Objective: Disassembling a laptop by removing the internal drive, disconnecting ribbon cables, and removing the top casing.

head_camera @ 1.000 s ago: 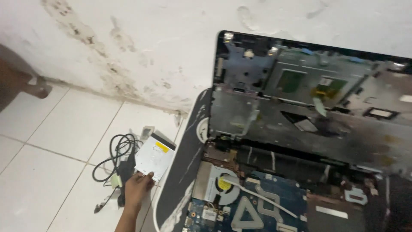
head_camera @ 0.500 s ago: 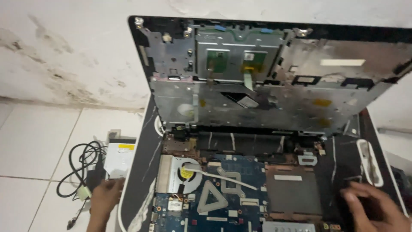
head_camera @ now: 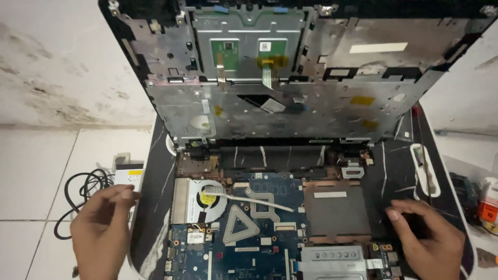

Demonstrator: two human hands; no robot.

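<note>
While your left hand (head_camera: 101,228) hovers with fingers loosely curled and holding nothing, it sits just off the left rim of the dark marble-patterned oval bench (head_camera: 155,207), its fingertips close to the flat silver optical drive with a yellow sticker (head_camera: 127,173) that lies on the white tiled floor (head_camera: 36,171). A black coiled cable (head_camera: 83,189) lies beside that drive, partly behind your hand. Your right hand (head_camera: 428,238) rests on the right part of the bench, fingers bent and empty, just beside the opened laptop base with its blue motherboard (head_camera: 259,228). That base lies in the middle of the bench, between your two hands, with a round cooling fan bearing a yellow label (head_camera: 207,199) at its left and a light grey toothbrush (head_camera: 249,197) lying across the fan and the board. The laptop's grey metal-lined upper cover (head_camera: 290,78) stands upright behind the base, leaning against the stained white wall (head_camera: 57,62), with a green touchpad board (head_camera: 225,52) showing on its inner face. A white oval tray (head_camera: 425,176) sits near the bench's right rim.
</note>
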